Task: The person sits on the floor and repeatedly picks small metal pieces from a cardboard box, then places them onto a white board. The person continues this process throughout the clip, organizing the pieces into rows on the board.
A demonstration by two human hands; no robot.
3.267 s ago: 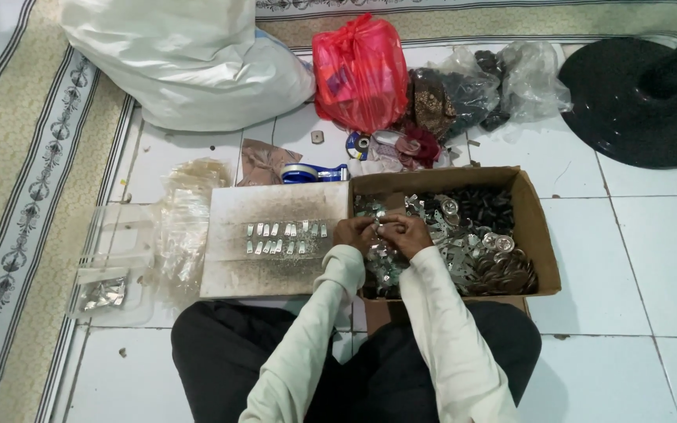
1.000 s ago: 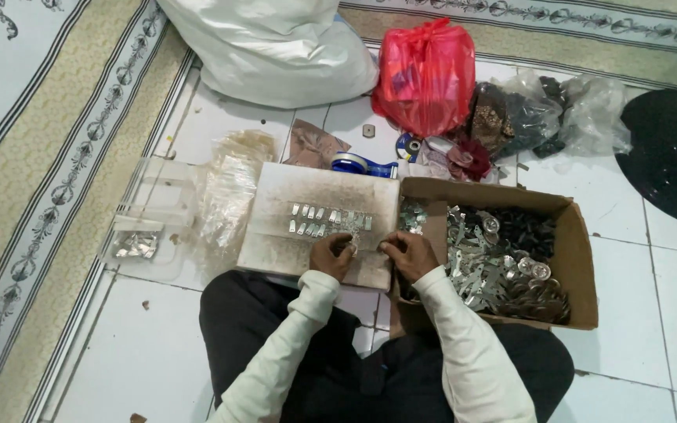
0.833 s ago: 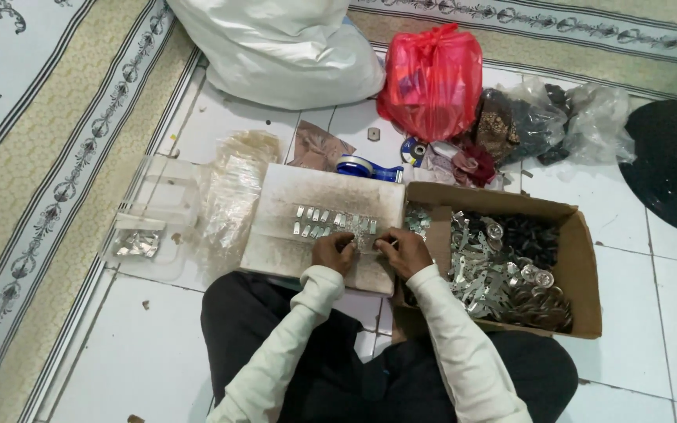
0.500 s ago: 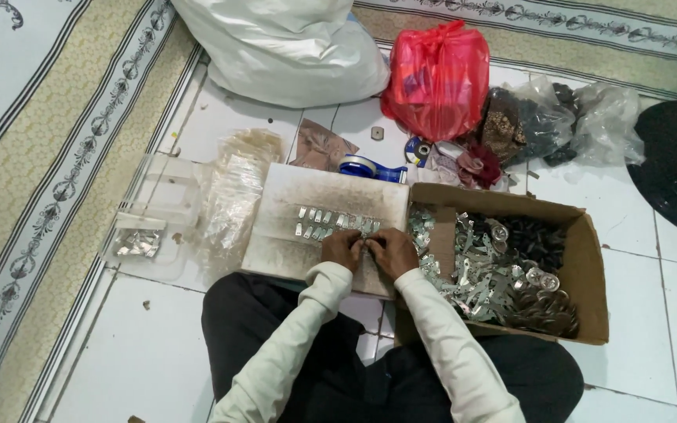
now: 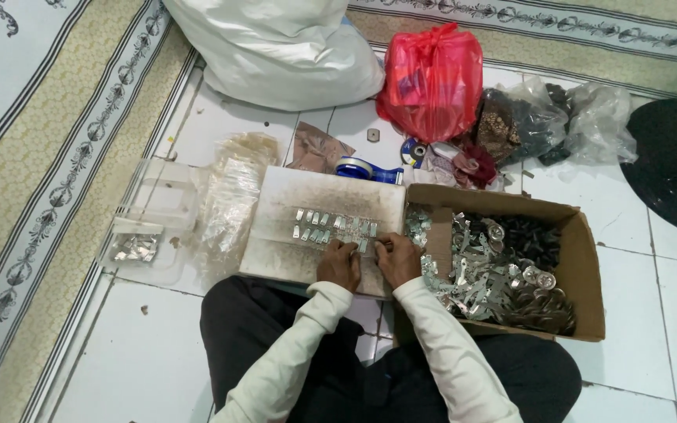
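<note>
Resting side by side on the near edge of the white board [image 5: 291,235], the left hand [image 5: 338,265] and right hand [image 5: 398,258] have fingers curled narrow around small metal pieces [image 5: 334,225] laid in rows on the board; what exactly they pinch cannot be told. Just right of the board stands a cardboard box [image 5: 585,258] of metal scrap. Beyond the board lie a red bag [image 5: 432,82] and a tape roll [image 5: 362,170].

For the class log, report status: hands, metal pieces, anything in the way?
Left hand and right hand side by side on white board, fingers at metal pieces laid in rows. Grip unclear. Cardboard box of metal parts at right; nothing blocking.
</note>
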